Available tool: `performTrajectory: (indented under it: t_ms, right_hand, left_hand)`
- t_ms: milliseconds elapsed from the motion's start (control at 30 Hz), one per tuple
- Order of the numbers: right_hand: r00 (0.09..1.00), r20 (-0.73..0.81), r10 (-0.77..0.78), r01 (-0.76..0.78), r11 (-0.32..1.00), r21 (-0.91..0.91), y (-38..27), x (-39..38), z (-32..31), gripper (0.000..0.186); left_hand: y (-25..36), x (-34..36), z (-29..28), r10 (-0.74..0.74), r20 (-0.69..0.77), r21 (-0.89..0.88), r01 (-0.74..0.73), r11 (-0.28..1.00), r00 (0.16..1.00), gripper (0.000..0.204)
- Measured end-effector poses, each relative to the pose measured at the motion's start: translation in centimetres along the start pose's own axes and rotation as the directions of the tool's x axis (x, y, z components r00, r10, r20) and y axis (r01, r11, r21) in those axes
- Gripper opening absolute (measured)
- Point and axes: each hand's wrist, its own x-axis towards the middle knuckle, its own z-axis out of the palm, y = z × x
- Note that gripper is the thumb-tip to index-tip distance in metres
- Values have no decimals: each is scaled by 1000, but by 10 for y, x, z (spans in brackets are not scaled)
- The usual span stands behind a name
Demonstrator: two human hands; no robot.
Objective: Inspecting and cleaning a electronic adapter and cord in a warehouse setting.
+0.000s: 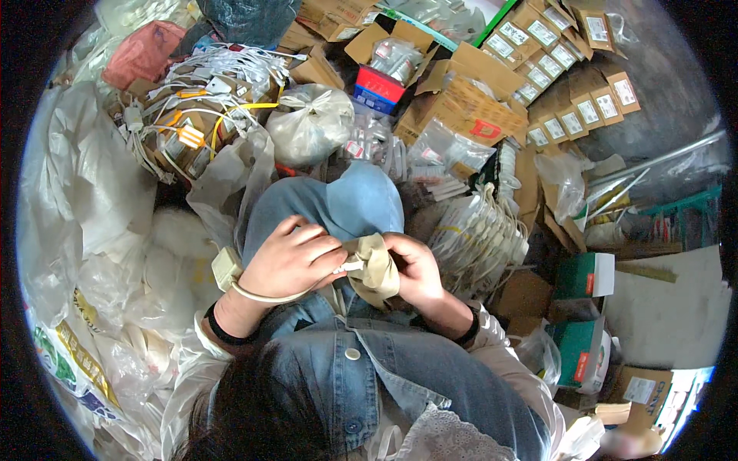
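Over my lap, my left hand is closed around the white end of a cord. The cord loops back across my left wrist to a cream, block-shaped plug or adapter, which hangs beside the wrist. My right hand pinches a crumpled beige cloth. This cloth is bunched against the white cord end, between the two hands. My left fingers hide much of what they grip.
Tangled white cords and power strips lie on a carton ahead left. A knotted plastic bag sits beyond my knees. Bundled cream cords are to the right, near green boxes. Open cartons stand ahead right.
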Motion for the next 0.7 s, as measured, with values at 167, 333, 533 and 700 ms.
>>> performTrajectory:
  t_ms: [167,333,533,700]
  right_hand:
    - [998,67,6,12,964,-265,3,18,-1,25]
    - [995,98,-5,40,931,-363,3,33,-7,29]
    - [811,108,-576,517,617,-593,8,49,-29,38]
    - [832,-10,-554,389,597,-701,12,49,-46,38]
  left_hand:
    - [-15,-3,6,-40,20,17,40,999,999,31]
    - [-35,-4,8,-147,108,-239,169,956,983,61]
    - [-65,-16,22,-186,17,-505,169,847,982,100]
    - [-82,-26,42,-371,-71,-962,35,270,926,118]
